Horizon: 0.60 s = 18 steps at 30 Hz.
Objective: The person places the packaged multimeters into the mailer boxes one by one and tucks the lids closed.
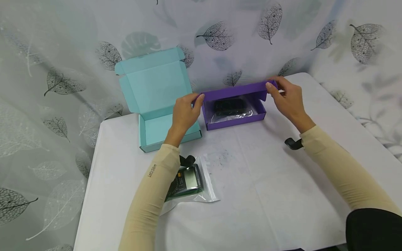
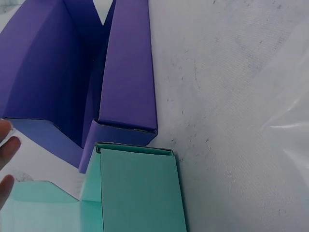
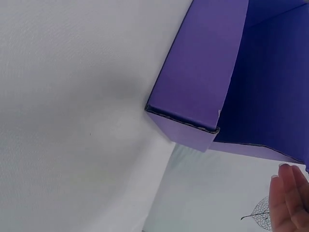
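Note:
A purple cardboard box [image 1: 237, 122] lies at the back of the table, its hinged lid [image 1: 242, 90] partly raised. Inside it a black object [image 1: 230, 106] sits in clear plastic. My left hand [image 1: 185, 113] pinches the lid's left corner between thumb and fingers. At the opposite corner my right hand [image 1: 289, 99] grips the lid, thumb in front and fingers behind. Fingertips of the right hand also show by the side flap [image 3: 260, 151] in the right wrist view.
An opened teal box [image 1: 157, 83] stands left of the purple one, partly behind my left hand. Under my left forearm, a black device with a display [image 1: 190, 178] lies in a clear bag [image 1: 208, 184]. A leaf-patterned curtain [image 1: 238, 21] hangs behind the table.

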Available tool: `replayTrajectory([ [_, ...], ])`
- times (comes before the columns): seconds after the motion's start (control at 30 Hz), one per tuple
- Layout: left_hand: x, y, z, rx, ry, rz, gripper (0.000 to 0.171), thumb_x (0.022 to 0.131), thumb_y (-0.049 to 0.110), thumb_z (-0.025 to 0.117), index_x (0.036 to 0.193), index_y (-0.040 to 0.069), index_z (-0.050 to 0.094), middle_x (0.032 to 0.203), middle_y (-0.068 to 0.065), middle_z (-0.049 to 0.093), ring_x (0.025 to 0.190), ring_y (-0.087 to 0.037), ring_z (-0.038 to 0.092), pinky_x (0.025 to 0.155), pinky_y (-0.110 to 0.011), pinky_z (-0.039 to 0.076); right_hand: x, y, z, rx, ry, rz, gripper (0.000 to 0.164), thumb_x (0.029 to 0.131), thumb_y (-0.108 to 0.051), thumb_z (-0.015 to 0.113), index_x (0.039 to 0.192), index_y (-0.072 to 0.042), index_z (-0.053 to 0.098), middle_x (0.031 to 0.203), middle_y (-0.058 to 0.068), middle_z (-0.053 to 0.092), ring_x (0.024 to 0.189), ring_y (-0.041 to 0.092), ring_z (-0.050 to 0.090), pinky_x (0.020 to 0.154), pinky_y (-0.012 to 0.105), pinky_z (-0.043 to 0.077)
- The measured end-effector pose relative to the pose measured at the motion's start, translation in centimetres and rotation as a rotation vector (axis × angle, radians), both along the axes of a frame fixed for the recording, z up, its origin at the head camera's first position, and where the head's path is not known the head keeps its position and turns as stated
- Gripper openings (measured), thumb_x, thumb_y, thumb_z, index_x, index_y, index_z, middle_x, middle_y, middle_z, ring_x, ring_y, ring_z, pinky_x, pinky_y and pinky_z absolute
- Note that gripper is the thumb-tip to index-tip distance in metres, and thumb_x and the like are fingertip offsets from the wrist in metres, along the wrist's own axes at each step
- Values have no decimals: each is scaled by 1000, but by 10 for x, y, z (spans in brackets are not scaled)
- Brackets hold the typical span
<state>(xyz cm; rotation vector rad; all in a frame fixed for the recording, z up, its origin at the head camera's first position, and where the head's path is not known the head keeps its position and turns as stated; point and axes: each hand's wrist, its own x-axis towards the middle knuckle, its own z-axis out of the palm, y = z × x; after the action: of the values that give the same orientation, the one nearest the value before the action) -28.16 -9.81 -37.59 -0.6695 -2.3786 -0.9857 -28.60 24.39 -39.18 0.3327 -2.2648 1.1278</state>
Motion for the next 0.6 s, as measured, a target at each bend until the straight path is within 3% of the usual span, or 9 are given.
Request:
replayTrajectory([
  [0.2,1,0,-3,-23,-11,3,40,97,31,50,62,13,44,55,0,39,50,-14,35,45,-29,26,1,3,-2,-65,-20,20,34,97,-33,49,101,-7,70,87,8,67,73,20,61,61,14,46],
  [0.6,5,1,-9,-74,-39,7,41,98,34,48,63,13,50,54,1,42,47,-15,33,45,-30,27,1,5,-8,-76,-89,10,39,96,-34,50,91,-2,70,77,17,66,66,24,60,56,18,43],
])
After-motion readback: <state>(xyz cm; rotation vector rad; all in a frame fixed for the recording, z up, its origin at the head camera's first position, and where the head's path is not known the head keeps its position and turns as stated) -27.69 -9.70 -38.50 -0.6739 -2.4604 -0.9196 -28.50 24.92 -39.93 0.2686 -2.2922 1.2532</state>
